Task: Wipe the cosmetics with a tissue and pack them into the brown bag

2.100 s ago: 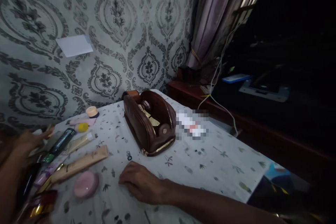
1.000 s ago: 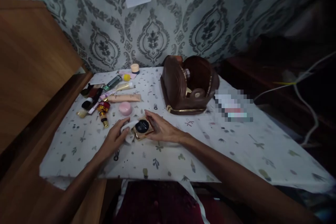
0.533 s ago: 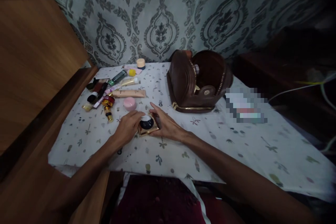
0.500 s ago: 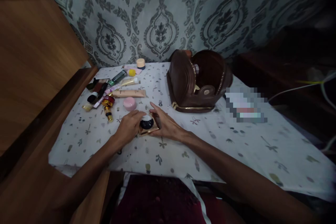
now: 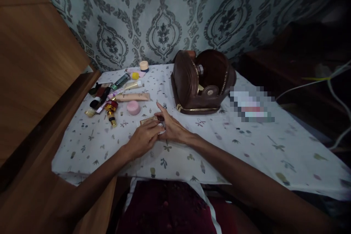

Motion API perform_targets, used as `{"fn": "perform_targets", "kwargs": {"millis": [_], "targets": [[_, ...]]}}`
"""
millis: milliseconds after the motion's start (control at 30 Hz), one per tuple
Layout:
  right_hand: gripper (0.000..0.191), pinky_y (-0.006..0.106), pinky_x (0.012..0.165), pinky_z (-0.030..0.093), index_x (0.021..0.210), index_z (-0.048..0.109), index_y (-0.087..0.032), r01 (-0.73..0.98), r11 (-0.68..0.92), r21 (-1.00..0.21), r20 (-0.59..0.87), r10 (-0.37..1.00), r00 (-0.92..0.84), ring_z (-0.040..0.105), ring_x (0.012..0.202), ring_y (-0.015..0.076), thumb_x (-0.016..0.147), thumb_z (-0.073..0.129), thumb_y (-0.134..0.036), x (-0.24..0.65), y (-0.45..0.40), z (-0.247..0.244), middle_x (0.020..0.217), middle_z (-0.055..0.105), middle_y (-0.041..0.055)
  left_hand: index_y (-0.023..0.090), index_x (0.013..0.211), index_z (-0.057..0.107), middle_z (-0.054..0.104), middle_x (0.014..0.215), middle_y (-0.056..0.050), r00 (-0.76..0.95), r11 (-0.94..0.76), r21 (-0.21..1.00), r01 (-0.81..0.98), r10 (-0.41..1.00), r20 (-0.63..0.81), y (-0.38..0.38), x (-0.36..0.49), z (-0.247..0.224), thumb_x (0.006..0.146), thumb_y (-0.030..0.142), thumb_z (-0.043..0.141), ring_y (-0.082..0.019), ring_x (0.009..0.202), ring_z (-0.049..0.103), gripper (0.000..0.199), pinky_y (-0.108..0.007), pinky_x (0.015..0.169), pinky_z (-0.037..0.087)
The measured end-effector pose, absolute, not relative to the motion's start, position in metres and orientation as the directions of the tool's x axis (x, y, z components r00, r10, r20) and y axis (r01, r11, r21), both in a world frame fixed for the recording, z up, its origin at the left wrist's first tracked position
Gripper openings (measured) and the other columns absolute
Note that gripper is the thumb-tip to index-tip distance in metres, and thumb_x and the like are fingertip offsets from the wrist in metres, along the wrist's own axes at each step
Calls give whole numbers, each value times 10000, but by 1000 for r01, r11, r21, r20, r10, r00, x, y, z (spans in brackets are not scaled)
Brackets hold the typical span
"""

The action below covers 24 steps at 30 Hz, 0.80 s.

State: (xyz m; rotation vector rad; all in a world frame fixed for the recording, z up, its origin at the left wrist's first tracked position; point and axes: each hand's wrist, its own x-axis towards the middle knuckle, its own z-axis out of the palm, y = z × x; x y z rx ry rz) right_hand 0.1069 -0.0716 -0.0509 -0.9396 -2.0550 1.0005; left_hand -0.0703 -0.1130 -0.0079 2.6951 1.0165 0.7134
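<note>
My left hand (image 5: 144, 137) is closed, its fingers bent over a small round piece (image 5: 161, 128) of which a pale bit shows at the fingertips. Under and behind those fingers a flat gold-edged case (image 5: 146, 120) is partly visible. My right hand (image 5: 175, 128) supports the case from the right, thumb raised and the other fingers mostly hidden. Both hands meet just above the cloth. A pink round jar (image 5: 133, 108) stands beyond my left hand. A brown zip bag (image 5: 203, 84) sits behind my right hand with its top unzipped and a few items inside.
Several cosmetics lie at the left, among them a peach tube (image 5: 133, 97), a dark green tube (image 5: 121, 81), a red-and-gold jar (image 5: 111, 105) and a jar with a peach lid (image 5: 144, 66). A blurred-out item (image 5: 251, 106) lies right of the bag. Wooden furniture (image 5: 41, 51) borders the left.
My left hand has turned over the round black-and-white piece, now mostly covering it. The gold-edged case shows farther back beneath my fingers. The view has shifted slightly; the bag and cosmetics stay put.
</note>
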Motion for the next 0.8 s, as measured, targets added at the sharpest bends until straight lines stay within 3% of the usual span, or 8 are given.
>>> {"fn": "perform_targets", "kwargs": {"millis": [200, 433, 633, 800], "targets": [[1281, 478, 1036, 422, 1574, -6, -252, 308, 482, -820, 271, 802, -532, 530, 1238, 302, 620, 847, -301, 107, -72, -50, 1339, 519, 160, 167, 1106, 666, 691, 1118, -114, 632, -715, 206, 668, 691, 350, -102, -76, -12, 954, 127, 414, -259, 1195, 558, 297, -453, 1002, 474], [1301, 473, 1019, 437, 1574, -10, -245, 354, 457, -816, 227, 816, -532, 541, 1219, 313, 606, 855, -325, 107, -74, -47, 1319, 530, 148, 165, 1134, 670, 691, 957, -100, 508, -566, 182, 804, 814, 282, -96, -89, -5, 946, 116, 411, -245, 958, 619, 323, -413, 879, 521], [1331, 472, 1024, 443, 1571, -62, -274, 313, 481, -819, 266, 801, -536, 563, 1186, 293, 609, 858, -303, 107, -73, -49, 1287, 544, 117, 102, 1257, 604, 691, 1056, -154, 391, -471, 205, 858, 857, 336, -124, -110, -20, 947, 125, 417, -262, 979, 634, 363, -441, 881, 547], [1327, 477, 1034, 443, 1570, -59, -289, 313, 472, -825, 263, 809, -526, 567, 1187, 293, 610, 858, -301, 106, -73, -51, 1295, 542, 109, 168, 1366, 518, 619, 1305, -156, 356, -475, 278, 835, 852, 385, -153, -117, -35, 926, 62, 394, -249, 1190, 590, 469, -445, 988, 531]]}}
